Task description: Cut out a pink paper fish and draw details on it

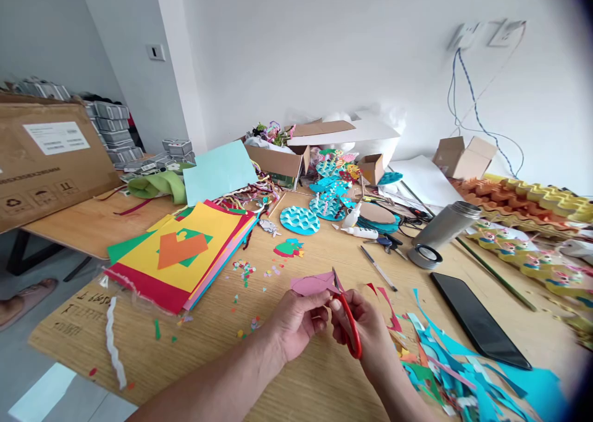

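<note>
Left hand (296, 323) pinching pink paper (308, 284); right hand (365, 323) beside it, gripping scissors (347, 309).

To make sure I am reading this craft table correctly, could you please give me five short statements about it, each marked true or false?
1. The right hand holds red-handled scissors. True.
2. The left hand holds a green sheet. False: it holds pink paper.
3. The black smartphone lies to the right of the pen. True.
4. The orange paper lies beneath the yellow sheet. False: it lies on top.
5. Blue paper scraps lie near the smartphone. True.
</note>
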